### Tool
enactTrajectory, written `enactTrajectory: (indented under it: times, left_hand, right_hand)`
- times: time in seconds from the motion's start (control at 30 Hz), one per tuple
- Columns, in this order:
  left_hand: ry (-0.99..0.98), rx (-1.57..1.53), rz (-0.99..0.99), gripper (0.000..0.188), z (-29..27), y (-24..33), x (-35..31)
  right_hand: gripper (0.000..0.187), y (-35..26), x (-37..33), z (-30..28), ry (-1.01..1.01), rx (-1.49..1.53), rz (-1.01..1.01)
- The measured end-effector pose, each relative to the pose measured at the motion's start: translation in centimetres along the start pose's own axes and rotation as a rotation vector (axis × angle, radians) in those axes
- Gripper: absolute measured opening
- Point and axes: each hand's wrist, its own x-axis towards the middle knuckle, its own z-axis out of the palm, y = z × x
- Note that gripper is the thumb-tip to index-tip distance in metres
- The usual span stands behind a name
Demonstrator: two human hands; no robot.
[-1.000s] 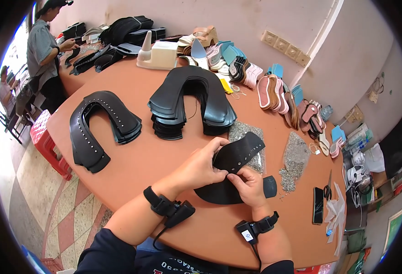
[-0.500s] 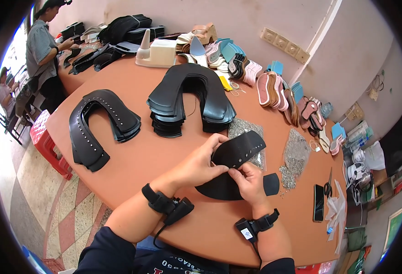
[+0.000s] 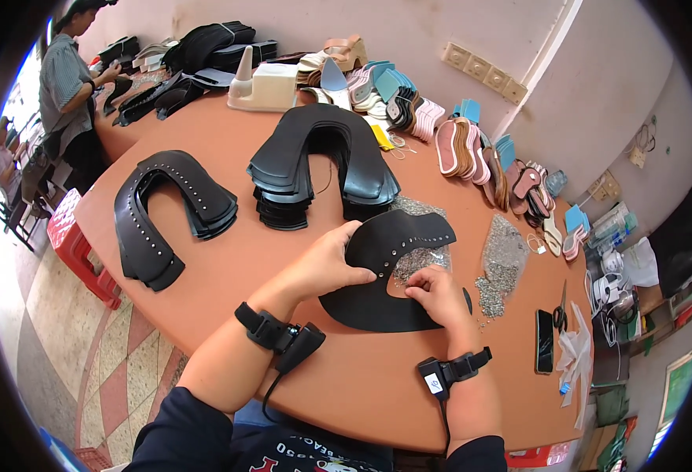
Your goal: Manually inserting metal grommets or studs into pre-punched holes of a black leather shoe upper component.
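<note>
My left hand grips a black U-shaped piece, thumb on its face and fingers behind. A row of small silver studs runs along the inner edge of its curve. My right hand is closed, thumb and fingertips pinched together by the inner opening of the U. Whatever sits in that pinch, if anything, is too small to make out. Behind the piece lies a clear bag of small metal studs, partly covered by it. Another bag of studs lies to the right, with loose studs spilling near it.
Beyond my hands stands a tall stack of black U-shaped pieces; a lower studded stack is at the left. A phone and scissors lie right. Insole stacks line the wall. A co-worker stands far left.
The black piece has gone from folded over to spread flatter, showing more of its stud row. My right hand has come off the studded edge and moved slightly right, fingertips pinched.
</note>
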Motion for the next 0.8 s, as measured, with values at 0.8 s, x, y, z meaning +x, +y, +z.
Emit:
enactTrajectory:
  times: [0.8]
  left_hand:
    - [-0.017,-0.018,-0.06,0.056,0.3,-0.6,0.4]
  right_hand:
    - [0.008,-1.0,0.0,1.2,0.063,-0.149,-0.106]
